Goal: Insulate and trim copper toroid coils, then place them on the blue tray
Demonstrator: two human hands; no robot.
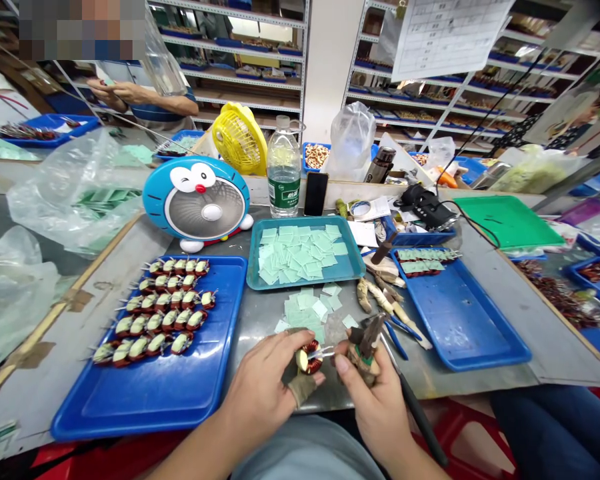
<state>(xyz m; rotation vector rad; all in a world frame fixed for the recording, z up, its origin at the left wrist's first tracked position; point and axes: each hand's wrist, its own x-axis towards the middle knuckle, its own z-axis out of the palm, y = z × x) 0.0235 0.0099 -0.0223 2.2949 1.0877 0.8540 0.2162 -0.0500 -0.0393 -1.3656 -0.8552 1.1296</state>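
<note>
My left hand (265,377) holds a copper-wound toroidal coil (309,358) with a pale green insulating sheet in it, and a grey cot covers one finger. My right hand (370,393) is shut on a pair of pliers (366,343) with wrapped handles, their tip at the coil's wire leads. Loose pale green squares (305,310) lie just beyond my hands. On the left, a blue tray (150,413) carries several rows of finished coils (165,307). A teal tray (305,277) holds more green squares.
Several hand tools (390,307) lie to the right of my hands, beside a blue tray (460,327) with a few coils. A Doraemon fan (197,203), water bottle (283,170) and phone (316,193) stand beyond. A co-worker's hands (107,92) show at the far left.
</note>
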